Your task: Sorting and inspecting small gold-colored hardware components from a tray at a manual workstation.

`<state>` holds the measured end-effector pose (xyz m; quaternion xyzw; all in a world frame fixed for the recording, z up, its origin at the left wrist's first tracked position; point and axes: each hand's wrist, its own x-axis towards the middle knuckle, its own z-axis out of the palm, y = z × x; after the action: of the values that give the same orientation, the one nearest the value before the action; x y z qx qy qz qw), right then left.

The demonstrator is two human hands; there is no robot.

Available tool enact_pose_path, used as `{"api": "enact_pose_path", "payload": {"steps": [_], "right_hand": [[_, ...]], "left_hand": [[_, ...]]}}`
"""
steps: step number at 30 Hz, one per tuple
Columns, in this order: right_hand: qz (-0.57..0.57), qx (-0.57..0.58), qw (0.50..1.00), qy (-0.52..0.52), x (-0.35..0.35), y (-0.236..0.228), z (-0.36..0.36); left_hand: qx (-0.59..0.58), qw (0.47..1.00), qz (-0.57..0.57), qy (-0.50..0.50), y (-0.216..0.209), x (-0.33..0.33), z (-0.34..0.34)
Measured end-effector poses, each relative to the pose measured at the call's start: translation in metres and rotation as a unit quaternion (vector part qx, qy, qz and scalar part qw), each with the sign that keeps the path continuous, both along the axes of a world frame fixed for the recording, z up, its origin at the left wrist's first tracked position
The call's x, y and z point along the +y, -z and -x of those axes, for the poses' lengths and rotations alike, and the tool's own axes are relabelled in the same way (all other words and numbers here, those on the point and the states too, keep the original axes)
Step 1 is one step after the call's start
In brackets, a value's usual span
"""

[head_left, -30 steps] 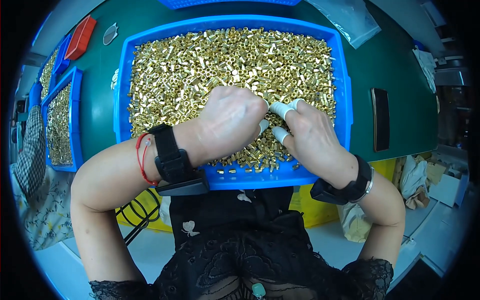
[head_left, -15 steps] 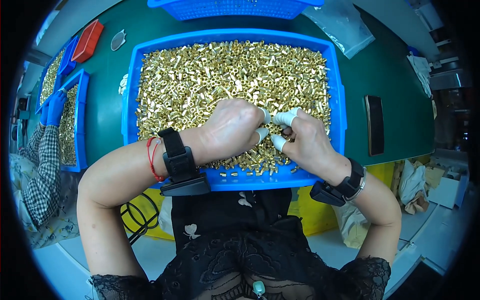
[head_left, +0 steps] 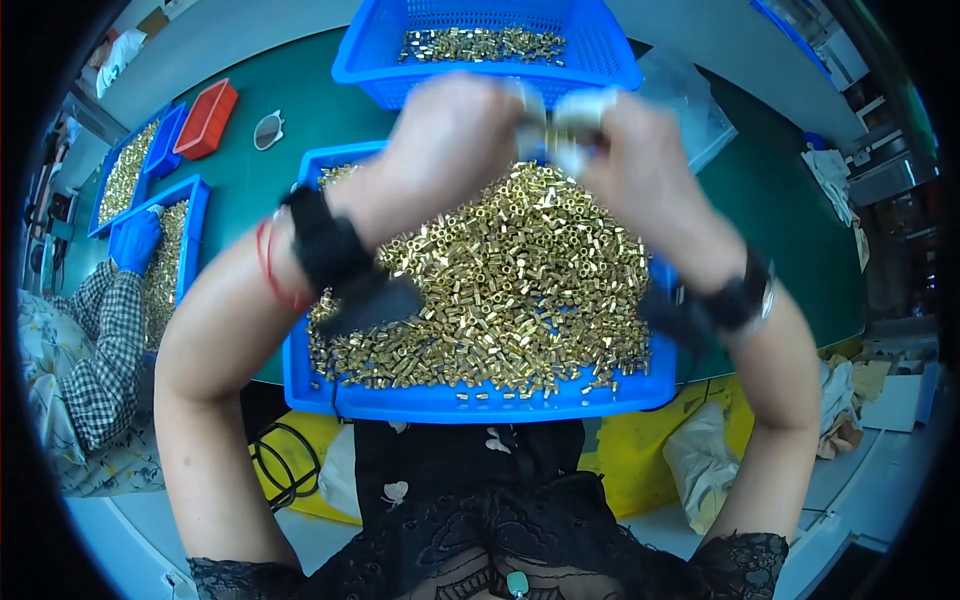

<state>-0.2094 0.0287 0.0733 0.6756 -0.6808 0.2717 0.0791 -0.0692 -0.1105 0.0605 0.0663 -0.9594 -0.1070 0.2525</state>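
Note:
Both my hands are raised over the far rim of a blue tray [head_left: 480,402] heaped with small brass hex fittings [head_left: 500,290]. My left hand [head_left: 470,120] and my right hand [head_left: 630,140] are curled, white finger cots on their fingertips, and smeared by motion. A brass-coloured blur shows between the two sets of fingertips, so both hands appear closed on brass fittings; how many I cannot tell. Just beyond them stands a blue perforated basket [head_left: 600,65] with more brass fittings [head_left: 480,45] on its bottom.
To the left, a co-worker's blue-gloved hand [head_left: 136,240] is at another blue tray [head_left: 195,235] of brass pieces. A red bin [head_left: 206,118] and a small round mirror-like object [head_left: 268,130] lie on the green table [head_left: 780,250]. A clear plastic bag [head_left: 690,110] lies at the far right.
Both hands have lifted out of the brass heap and moved away from me toward the basket. The view has tilted up, showing more of the basket's inside.

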Motion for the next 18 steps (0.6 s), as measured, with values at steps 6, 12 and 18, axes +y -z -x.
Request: {"api": "enact_pose_path", "payload": {"steps": [6,12,18], "right_hand": [[0.094,-0.03,0.992,0.074,-0.048,-0.041,0.018],[-0.118,-0.175,0.977,0.016,0.04,0.021,-0.018],[-0.212,-0.181,0.96,0.029,0.038,0.046,-0.026]], "left_hand": [[-0.004,0.965,-0.223,-0.135,-0.047,-0.039,0.02],[-0.035,0.958,-0.286,-0.007,0.022,0.008,-0.053],[-0.152,0.961,-0.228,-0.042,0.036,0.025,-0.072]]}}
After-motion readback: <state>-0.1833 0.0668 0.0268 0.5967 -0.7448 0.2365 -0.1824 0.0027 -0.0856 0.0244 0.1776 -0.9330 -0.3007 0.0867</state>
